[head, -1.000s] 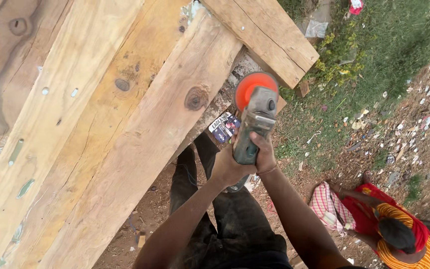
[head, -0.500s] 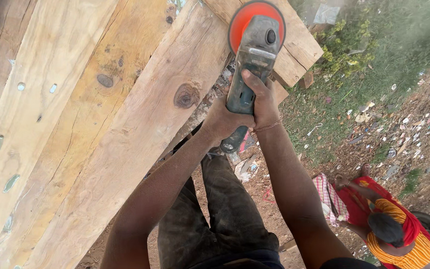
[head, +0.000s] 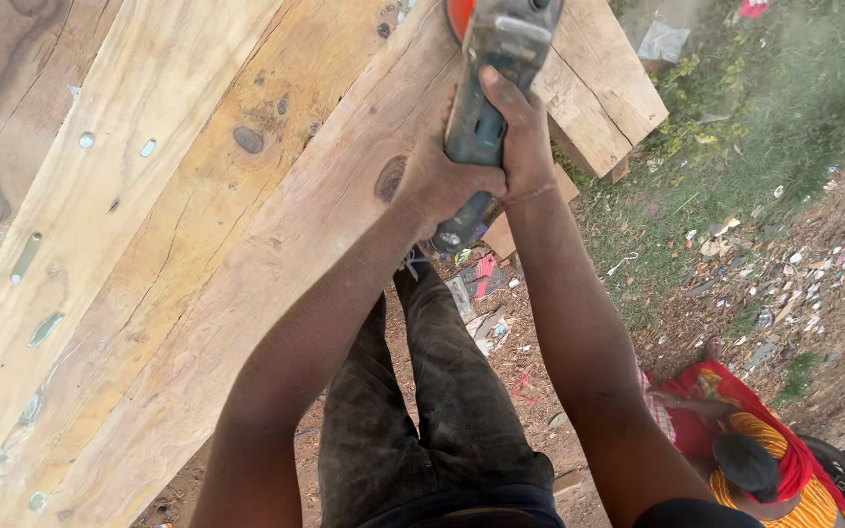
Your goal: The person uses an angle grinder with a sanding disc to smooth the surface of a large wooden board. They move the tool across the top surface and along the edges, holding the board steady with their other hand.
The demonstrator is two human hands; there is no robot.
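An angle grinder with a grey-blue body and an orange disc guard lies over the top edge of a long wooden beam with a dark knot. My left hand grips the lower part of the grinder's body. My right hand wraps the body just above it. Both arms stretch forward from the bottom of the view. The grinder's disc is cut off by the frame's top edge.
Wide pale planks with slots and holes fill the left. A short timber block lies crosswise at the top. My dark trousers stand on littered dirt. Another person in red and orange cloth crouches at the lower right, beside grass.
Both hands have pushed the grinder up and forward along the beam, so its orange guard now leaves the top of the view. The view has drawn closer to the planks.
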